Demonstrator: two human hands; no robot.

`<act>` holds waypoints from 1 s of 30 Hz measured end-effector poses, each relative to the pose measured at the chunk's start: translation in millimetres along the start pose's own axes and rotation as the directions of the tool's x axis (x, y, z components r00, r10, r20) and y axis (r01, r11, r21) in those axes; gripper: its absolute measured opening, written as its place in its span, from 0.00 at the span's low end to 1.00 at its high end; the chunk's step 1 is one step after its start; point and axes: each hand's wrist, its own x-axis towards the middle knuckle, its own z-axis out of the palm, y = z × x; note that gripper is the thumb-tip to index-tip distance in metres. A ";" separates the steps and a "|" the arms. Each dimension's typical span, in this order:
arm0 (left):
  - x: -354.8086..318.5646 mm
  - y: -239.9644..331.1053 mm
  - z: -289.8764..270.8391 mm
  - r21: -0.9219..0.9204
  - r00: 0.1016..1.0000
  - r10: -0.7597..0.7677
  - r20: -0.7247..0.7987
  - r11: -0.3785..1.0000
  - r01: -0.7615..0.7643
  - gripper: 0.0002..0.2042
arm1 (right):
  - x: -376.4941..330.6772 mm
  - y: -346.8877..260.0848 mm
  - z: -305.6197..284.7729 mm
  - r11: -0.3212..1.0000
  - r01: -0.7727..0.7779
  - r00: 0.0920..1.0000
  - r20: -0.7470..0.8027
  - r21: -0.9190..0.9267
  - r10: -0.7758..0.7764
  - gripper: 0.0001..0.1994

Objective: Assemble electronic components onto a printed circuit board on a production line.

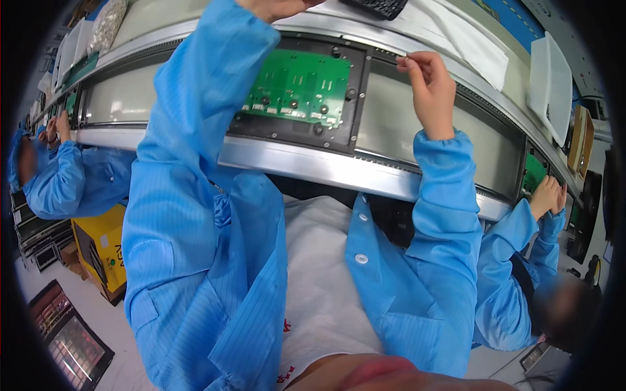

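Conveyor line [306,166] runs across head view, co-workers in blue coats at both ends. Green circuit board [298,88] sits in black tray [362,104] on conveyor. Right hand [430,88], right of board, pinches tiny part [403,61]. Left hand [274,6] above board, mostly cut off; grip state unclear.

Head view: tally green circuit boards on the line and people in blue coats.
Green circuit boards: 3 (centre board in its black carrier, far-left board, far-right board)
People in blue coats: 3
Total: 6
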 end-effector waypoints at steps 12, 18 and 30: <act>-82.5 16.4 -20.4 -0.238 0.981 0.186 -0.050 0.952 -0.192 0.07 | 20.9 -5.9 52.5 0.981 0.040 0.997 0.072 -0.188 -0.027 0.06; -52.0 14.9 -54.7 -0.198 0.979 0.200 -0.037 0.959 -0.204 0.06 | 20.0 8.5 50.8 0.982 0.046 0.999 -0.012 -0.182 -0.049 0.06; 135.8 45.9 -8.3 0.540 0.913 0.404 -0.062 0.783 -0.310 0.06 | 18.8 4.0 31.8 0.972 0.110 0.978 -0.149 -0.210 -0.143 0.05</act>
